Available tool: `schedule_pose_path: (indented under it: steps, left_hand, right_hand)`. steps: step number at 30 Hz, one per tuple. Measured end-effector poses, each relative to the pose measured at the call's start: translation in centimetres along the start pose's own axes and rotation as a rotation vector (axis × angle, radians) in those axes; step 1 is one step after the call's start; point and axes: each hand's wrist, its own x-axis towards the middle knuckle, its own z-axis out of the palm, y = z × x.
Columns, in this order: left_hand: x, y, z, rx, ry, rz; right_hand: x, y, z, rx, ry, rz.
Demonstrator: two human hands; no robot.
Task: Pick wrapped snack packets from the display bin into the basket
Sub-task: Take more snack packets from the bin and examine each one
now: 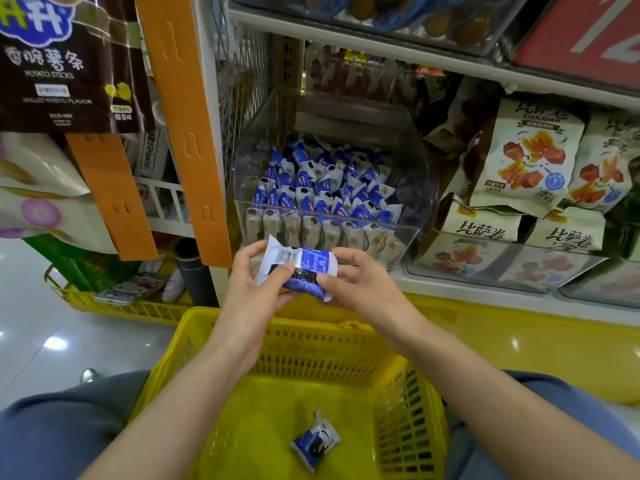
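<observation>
Bright, even light, probably from overhead lamps, glints off the glossy floor (52,342) at lower left, while the upper shelves (381,46) smear with blur and frame edges bow outward.

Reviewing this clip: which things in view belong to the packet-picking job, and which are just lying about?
Job in hand: held packet, gripped by left hand and right hand; display bin; yellow basket; dropped packet on its floor.

Lying about: potato sticks bag; beige snack bags; orange strips; second basket on the floor.
</observation>
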Motion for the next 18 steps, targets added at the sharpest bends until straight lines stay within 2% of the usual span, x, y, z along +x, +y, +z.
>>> schedule_pose_path:
  steps: [3,6,9,13,18]
  left_hand:
    - [0.1,-0.3,-0.5,0.295,-0.035,0.136]
    - [0.0,-0.5,-0.5,0.585,-0.132,0.342]
    - [-0.5,-1.0,-0.1,0.639,-0.25,0.372]
    - [-0.5,-1.3,-0.1,0.651,-0.222,0.362]
    - [-0.5,-1.1,0.0,0.583,-0.211,0.314]
  right_hand:
    - [0.1,-0.6,-0.5,0.083,0.063,-0.021]
    - [0.2,-1.0,-1.0,0.021,0.122,-0.068]
    - [0.1,-0.9,-1.1,0.028,0.135,-0.065]
    - [0.0,-0.7,-1.0,0.122,0.072,-0.06]
    - [-0.2,-0.4,-0.9,0.062,-0.027,-0.05]
